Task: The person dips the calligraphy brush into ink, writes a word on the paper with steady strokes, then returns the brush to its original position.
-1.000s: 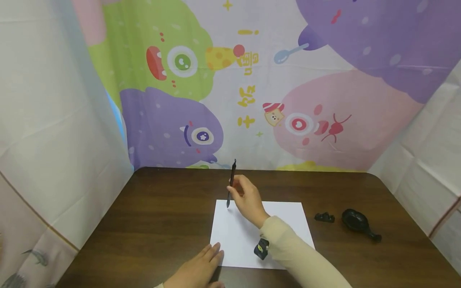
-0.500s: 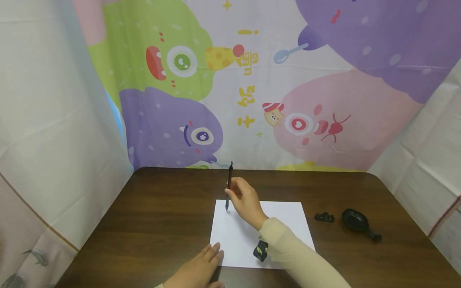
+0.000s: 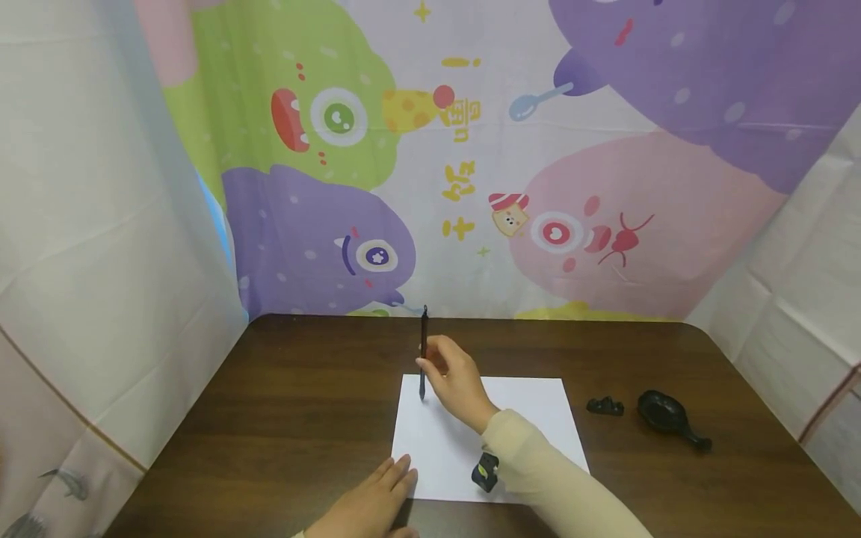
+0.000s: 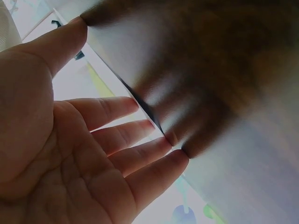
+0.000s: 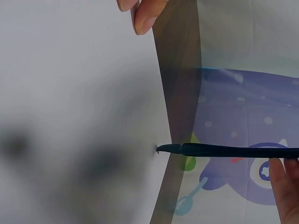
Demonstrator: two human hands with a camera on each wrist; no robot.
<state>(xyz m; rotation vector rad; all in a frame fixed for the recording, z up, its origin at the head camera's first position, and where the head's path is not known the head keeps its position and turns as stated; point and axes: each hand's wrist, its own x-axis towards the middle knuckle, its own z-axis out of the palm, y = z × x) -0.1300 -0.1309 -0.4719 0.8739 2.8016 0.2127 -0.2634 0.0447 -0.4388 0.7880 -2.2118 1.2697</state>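
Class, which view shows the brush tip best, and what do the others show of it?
The right wrist view: the brush tip is largest there, its hooked end distinct. The head view shows it small, pointing down at the paper; the left wrist view shows no recognisable tip.

high view, close wrist views, shared paper (image 3: pixel 440 448)

Left fingers (image 4: pixel 158 175) straight, right fingers (image 3: pixel 447 348) curled
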